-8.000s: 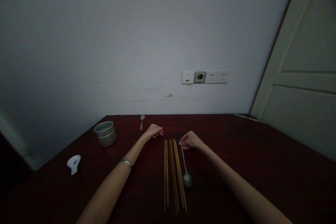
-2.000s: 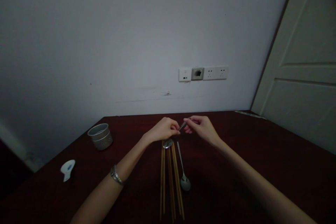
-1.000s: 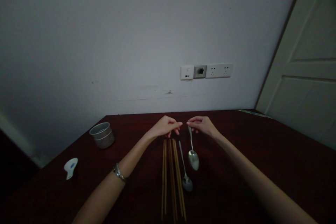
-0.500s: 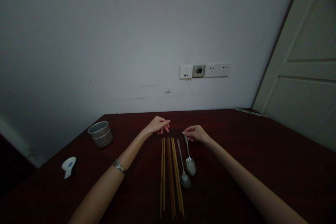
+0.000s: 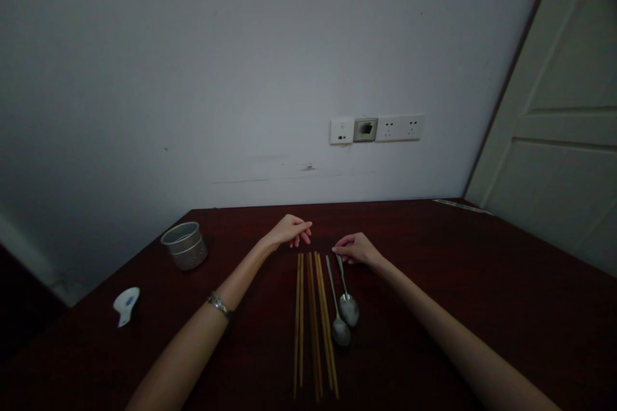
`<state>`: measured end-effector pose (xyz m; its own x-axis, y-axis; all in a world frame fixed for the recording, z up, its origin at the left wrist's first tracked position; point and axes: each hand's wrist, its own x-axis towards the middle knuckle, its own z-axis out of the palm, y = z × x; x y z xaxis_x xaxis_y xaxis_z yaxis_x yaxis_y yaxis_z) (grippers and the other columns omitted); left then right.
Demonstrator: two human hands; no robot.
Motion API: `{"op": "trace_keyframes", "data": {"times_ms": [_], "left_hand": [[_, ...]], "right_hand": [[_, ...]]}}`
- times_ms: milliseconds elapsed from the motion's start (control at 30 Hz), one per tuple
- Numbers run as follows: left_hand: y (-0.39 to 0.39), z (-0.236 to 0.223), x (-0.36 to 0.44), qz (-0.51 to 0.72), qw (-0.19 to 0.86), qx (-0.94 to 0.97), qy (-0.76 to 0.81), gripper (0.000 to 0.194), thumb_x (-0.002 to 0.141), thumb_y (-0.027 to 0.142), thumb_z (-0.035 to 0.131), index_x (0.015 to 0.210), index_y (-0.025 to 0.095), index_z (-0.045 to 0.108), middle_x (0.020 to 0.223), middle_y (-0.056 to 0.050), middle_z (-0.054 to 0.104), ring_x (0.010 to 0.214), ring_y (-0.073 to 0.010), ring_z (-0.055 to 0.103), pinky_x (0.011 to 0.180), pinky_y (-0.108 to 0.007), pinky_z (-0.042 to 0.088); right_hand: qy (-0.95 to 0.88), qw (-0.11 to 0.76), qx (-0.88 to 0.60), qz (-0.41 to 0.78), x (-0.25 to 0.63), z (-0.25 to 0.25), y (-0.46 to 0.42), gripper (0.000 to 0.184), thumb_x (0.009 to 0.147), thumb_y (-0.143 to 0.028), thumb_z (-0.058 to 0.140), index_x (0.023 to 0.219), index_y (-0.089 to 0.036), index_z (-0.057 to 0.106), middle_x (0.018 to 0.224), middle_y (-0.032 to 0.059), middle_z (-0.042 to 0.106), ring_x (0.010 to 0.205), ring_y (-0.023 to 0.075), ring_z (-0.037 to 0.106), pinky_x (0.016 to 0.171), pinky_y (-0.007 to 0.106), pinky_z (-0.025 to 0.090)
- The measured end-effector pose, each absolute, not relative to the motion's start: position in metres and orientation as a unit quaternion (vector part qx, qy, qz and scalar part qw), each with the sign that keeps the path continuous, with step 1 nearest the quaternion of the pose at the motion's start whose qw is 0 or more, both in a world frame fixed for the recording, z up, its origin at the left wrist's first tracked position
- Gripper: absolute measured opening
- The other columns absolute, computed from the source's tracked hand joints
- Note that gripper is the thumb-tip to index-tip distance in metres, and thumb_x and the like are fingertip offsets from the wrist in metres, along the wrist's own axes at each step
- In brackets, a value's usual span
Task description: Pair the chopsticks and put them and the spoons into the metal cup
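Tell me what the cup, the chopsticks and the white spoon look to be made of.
Cup: metal, probably aluminium, dull grey with a rolled-looking rim.
Chopsticks: wood or bamboo, smooth, in yellowish and browner tones.
White spoon: likely glazed ceramic, given its pale surface and blue mark, though plastic is possible.

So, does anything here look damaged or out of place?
Mostly the wall: a dark scuff and thin streaks mar it above the table. One grey wall plate sits among white ones. The chopsticks and metal spoons look tidy; no spill shows.
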<state>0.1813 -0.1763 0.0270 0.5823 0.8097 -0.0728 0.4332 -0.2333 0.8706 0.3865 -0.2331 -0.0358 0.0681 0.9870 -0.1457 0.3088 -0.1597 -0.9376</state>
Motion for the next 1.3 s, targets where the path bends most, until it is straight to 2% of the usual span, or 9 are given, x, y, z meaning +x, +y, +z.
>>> {"op": "trace_keyframes", "data": {"times_ms": [433, 767, 933, 1133, 1300], "left_hand": [[-0.171, 0.021, 0.180, 0.200, 0.472, 0.754, 0.410, 0.043, 0.076, 0.050, 0.047, 0.073, 0.009, 0.060, 0.064, -0.008, 0.066, 0.034, -0.0051, 0.045, 0.033, -0.017, 0.030], [-0.172, 0.021, 0.179, 0.194, 0.474, 0.755, 0.410, 0.042, 0.076, 0.050, 0.047, 0.071, 0.009, 0.059, 0.064, -0.008, 0.066, 0.035, -0.0050, 0.044, 0.033, -0.017, 0.030], [-0.171, 0.019, 0.179, 0.187, 0.470, 0.756, 0.416, 0.042, 0.076, 0.049, 0.047, 0.072, 0.009, 0.059, 0.065, -0.008, 0.066, 0.035, -0.0047, 0.045, 0.034, -0.017, 0.031], [-0.169, 0.018, 0.179, 0.182, 0.472, 0.757, 0.413, 0.043, 0.075, 0.050, 0.047, 0.072, 0.009, 0.059, 0.064, -0.008, 0.066, 0.035, -0.0054, 0.045, 0.034, -0.017, 0.029], [-0.169, 0.017, 0.177, 0.183, 0.477, 0.757, 0.407, 0.044, 0.075, 0.051, 0.047, 0.072, 0.009, 0.059, 0.065, -0.009, 0.066, 0.035, -0.0056, 0.045, 0.034, -0.017, 0.030]], "right_hand": [[-0.540, 0.341, -0.648, 0.415, 0.387, -0.032, -0.237, 0.018, 0.059, -0.023, 0.073, 0.067, -0.012, 0.062, 0.046, -0.0030, 0.057, 0.039, 0.0062, 0.053, 0.036, 0.013, 0.043], [-0.594, 0.283, -0.652, 0.378, 0.385, -0.034, -0.238, 0.016, 0.061, -0.026, 0.071, 0.064, -0.013, 0.061, 0.036, -0.0053, 0.052, 0.031, 0.0045, 0.045, 0.032, 0.013, 0.036], [-0.623, 0.267, -0.658, 0.328, 0.384, -0.035, -0.240, 0.017, 0.060, -0.024, 0.071, 0.067, -0.014, 0.060, 0.036, -0.0048, 0.051, 0.033, 0.0067, 0.048, 0.031, 0.013, 0.033], [-0.631, 0.235, -0.667, 0.318, 0.380, -0.032, -0.244, 0.018, 0.059, -0.024, 0.071, 0.058, -0.015, 0.056, 0.038, -0.0033, 0.053, 0.032, 0.0078, 0.048, 0.033, 0.016, 0.036], [-0.621, 0.234, -0.674, 0.325, 0.380, -0.030, -0.246, 0.021, 0.058, -0.026, 0.073, 0.058, -0.015, 0.055, 0.039, -0.0029, 0.055, 0.034, 0.0089, 0.051, 0.035, 0.016, 0.039]]}}
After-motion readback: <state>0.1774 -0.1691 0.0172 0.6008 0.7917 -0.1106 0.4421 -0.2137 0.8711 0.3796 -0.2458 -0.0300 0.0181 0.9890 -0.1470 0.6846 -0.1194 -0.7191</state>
